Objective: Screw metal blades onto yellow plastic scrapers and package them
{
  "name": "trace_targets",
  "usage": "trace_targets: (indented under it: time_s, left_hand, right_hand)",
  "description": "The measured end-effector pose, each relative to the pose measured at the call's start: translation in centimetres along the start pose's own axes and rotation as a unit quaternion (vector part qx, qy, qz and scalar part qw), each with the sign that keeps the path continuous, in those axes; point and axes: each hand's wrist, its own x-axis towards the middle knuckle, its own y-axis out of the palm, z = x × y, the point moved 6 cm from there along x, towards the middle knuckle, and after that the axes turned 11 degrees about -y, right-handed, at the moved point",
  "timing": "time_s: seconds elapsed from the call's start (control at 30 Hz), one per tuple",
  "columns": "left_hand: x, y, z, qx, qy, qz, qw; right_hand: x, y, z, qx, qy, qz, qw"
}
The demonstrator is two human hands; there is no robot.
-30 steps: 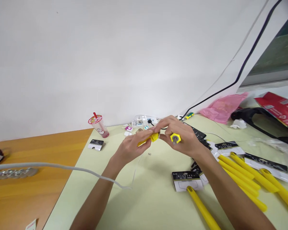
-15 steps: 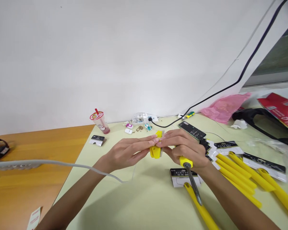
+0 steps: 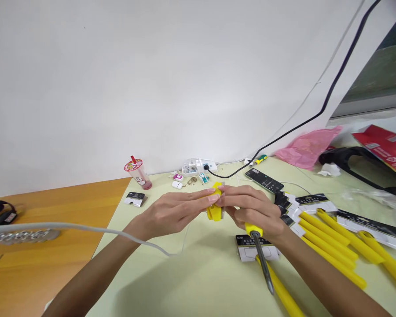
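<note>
My left hand (image 3: 176,211) is closed, pinching a small yellow plastic piece (image 3: 214,214) with a greyish strip along its right side. The fingers of my right hand (image 3: 257,208) press on the same piece from the other side, so the fingers hide much of it. Tucked in my right palm is a screwdriver (image 3: 263,263) with a yellow handle, its metal shaft pointing down toward me. Below that hand lie a black-and-white card (image 3: 255,251) and a long yellow handle (image 3: 282,290), partly behind the shaft.
Several yellow handles (image 3: 330,246) and printed cards (image 3: 366,226) lie at the right. A phone (image 3: 264,180), power strip (image 3: 198,166) and drink cup (image 3: 139,175) stand farther back. A grey cable (image 3: 86,228) crosses the left foreground. A pink bag (image 3: 308,147) is back right.
The view has shifted slightly. Both hands still hold the yellow piece together, and the screwdriver's tip has moved a little downward and left.
</note>
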Motion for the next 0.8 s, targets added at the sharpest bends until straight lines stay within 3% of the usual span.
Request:
trace_targets:
  time_s: [0.17,0.27,0.43,0.8]
  left_hand:
    - [1.08,-0.67,-0.56,0.015,0.013,0.106,0.994]
    - [1.13,-0.91,-0.56,0.030,0.013,0.136,0.990]
    - [0.90,-0.95,-0.33,0.032,0.006,0.123,0.992]
    - [1.03,-0.75,-0.85,0.090,0.023,0.103,0.990]
  right_hand:
    - [0.66,-0.58,0.48,0.005,-0.044,0.009,0.999]
    - [0.82,-0.75,0.42,0.002,-0.035,0.010,0.999]
    - [0.78,-0.69,0.29,0.005,-0.012,0.029,1.000]
    - [0.22,-0.65,0.08,-0.015,-0.012,0.004,1.000]
